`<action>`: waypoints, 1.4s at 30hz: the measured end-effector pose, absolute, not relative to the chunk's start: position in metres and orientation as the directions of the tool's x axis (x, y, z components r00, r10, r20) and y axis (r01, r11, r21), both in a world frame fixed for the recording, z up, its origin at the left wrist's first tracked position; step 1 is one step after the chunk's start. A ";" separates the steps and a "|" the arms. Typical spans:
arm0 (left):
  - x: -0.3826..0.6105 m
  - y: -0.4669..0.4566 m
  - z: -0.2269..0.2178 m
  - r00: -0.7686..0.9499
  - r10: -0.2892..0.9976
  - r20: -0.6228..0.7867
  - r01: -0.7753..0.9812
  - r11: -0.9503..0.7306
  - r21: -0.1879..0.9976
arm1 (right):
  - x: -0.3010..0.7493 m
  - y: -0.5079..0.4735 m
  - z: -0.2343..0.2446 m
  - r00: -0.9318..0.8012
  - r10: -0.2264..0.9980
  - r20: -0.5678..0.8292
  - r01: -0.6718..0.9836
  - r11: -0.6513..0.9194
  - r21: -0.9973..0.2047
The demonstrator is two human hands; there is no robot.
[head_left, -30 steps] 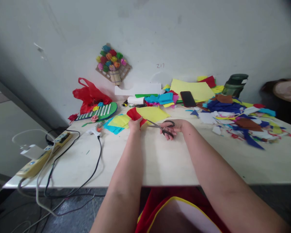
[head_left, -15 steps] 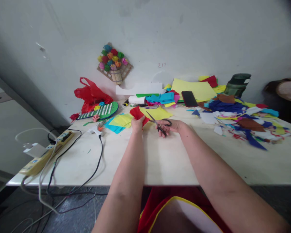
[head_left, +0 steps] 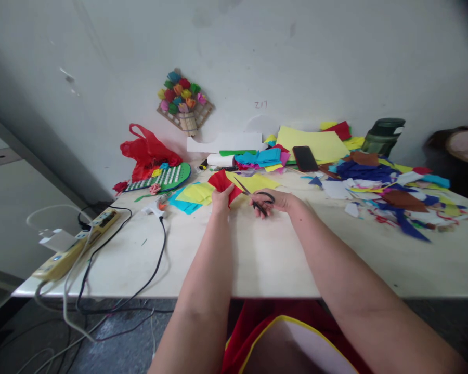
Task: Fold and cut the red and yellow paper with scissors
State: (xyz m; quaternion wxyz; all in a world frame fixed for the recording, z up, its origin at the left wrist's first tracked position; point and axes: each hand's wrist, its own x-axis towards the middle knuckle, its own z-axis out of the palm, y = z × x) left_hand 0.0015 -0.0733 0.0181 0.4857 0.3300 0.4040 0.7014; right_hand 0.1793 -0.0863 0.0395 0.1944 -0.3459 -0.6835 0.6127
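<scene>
A piece of red crepe paper (head_left: 220,180) is gripped in my left hand (head_left: 221,199), its folded sheets fanning out above the thumb. My right hand (head_left: 275,199) is closed around the black-handled scissors (head_left: 265,197), whose blades point up and left toward the red paper's right edge. Whether the blades touch the paper I cannot tell. Behind the hands lies a yellow paper sheet (head_left: 257,181). Left of my left hand, another yellow sheet (head_left: 197,194) overlaps blue paper (head_left: 182,203).
A glue gun (head_left: 155,209) and a power strip (head_left: 76,248) with cables lie left. A red bag (head_left: 146,153) and green flower board (head_left: 175,177) stand behind. At right are a phone (head_left: 304,158), paper scraps (head_left: 401,200) and a dark green bottle (head_left: 382,136).
The scissors and red paper have shifted only slightly. Both hands keep their hold, and the surrounding things have not moved.
</scene>
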 end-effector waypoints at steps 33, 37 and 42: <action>-0.002 -0.059 0.009 -0.459 0.879 0.126 -0.276 -0.276 0.921 | 0.170 -0.090 0.044 -0.613 0.772 -0.166 0.292 0.026 -0.956; -0.002 -0.061 0.012 -0.475 0.875 0.093 -0.285 -0.253 0.925 | 0.168 -0.091 0.045 -0.608 0.775 -0.172 0.297 0.022 -0.955; -0.002 -0.061 0.012 -0.479 0.874 0.077 -0.292 -0.242 0.925 | 0.168 -0.092 0.045 -0.607 0.774 -0.177 0.296 0.014 -0.955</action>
